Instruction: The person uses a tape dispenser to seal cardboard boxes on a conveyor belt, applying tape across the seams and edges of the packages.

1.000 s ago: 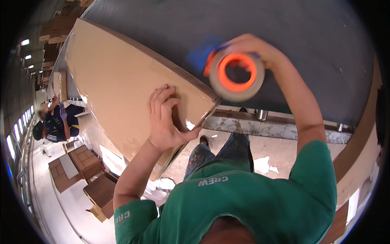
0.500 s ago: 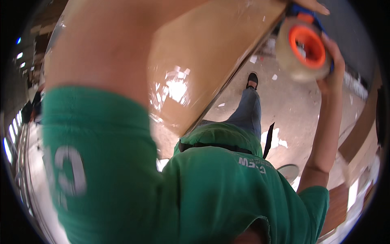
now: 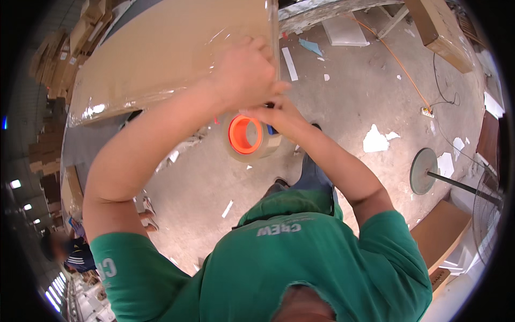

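A large brown cardboard box (image 3: 161,48), wrapped in shiny clear tape, lies at the upper left. My left hand (image 3: 244,72) rests on its top near the right end, slightly blurred, with fingers spread and thumb out toward the edge. Just below that end, my right hand (image 3: 284,115) is closed on a tape dispenser, of which only a little blue shows. The dispenser carries a thick roll of clear tape (image 3: 245,137) on an orange core, hanging below the box's corner. The two hands are close together; their fingers partly hide the dispenser.
Paper scraps (image 3: 375,139) litter the concrete floor. A standing fan with a round base (image 3: 424,172) is at the right, beside a cardboard box (image 3: 442,233). An orange cord (image 3: 399,59) crosses the floor. Stacked cartons (image 3: 51,64) and another person (image 3: 80,249) are at the left.
The tape dispenser in my right hand has moved from the upper right to the box's end. My left hand has come into view on the box, and the view has shifted.
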A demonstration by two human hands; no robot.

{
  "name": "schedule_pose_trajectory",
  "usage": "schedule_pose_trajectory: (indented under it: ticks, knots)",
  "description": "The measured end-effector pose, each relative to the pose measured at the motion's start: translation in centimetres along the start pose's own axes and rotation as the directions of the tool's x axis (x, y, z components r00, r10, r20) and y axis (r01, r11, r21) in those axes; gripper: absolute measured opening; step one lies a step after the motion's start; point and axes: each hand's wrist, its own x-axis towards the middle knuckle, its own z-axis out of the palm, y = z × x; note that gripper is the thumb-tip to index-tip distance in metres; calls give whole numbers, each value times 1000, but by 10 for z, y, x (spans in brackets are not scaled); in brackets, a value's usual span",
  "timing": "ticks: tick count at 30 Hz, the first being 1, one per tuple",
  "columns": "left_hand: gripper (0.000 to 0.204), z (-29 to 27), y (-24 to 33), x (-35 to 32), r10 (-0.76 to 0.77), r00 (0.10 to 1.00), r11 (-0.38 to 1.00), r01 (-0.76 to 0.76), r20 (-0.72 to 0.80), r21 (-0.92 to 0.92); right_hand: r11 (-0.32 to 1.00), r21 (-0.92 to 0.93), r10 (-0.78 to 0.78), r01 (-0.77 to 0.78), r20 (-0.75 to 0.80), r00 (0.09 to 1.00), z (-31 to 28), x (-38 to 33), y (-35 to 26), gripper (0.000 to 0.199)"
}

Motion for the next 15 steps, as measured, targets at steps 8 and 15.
schedule_pose_trajectory:
  ticks: [8,15]
  knots:
    - [86,56,-38,-22,186,977,967,-200,-103,-155,933,332,-142,137,-9,990,-131,-46,90,49]
    - [72,8,-17,36,4,1000,917,-14,-25,-399,908,-54,-404,414,-366,838,-119,-4,95,45]
